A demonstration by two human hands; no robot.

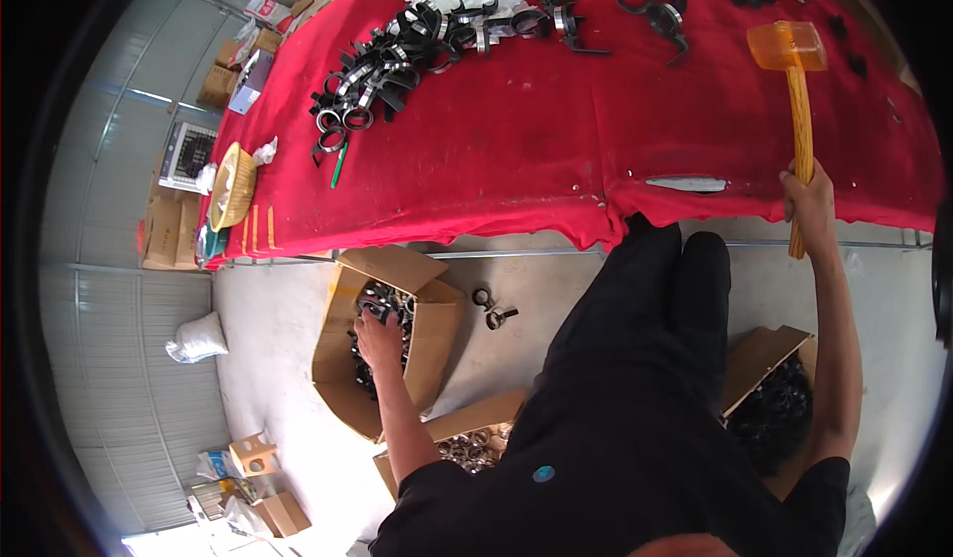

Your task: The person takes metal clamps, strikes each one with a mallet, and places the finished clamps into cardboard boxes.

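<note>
My right hand (814,205) is closed round the wooden handle of a mallet (800,110), held at the right over the front edge of a red-covered table. The mallet's translucent orange head points away from me. Down to the left, my left hand (379,341) reaches into an open cardboard box (435,344) beside the table. Its fingers close on a black ring part (375,310); the fingertips are partly hidden. More black and metal ring parts (363,366) fill the box around that hand.
A heap of ring parts (392,61) lies on the red tablecloth (496,160), near a green pen-like stick (339,166). A yellow basket (233,188) stands at the left end. Two loose rings (493,311) lie on the floor; a box of black parts (769,418) stands at my right.
</note>
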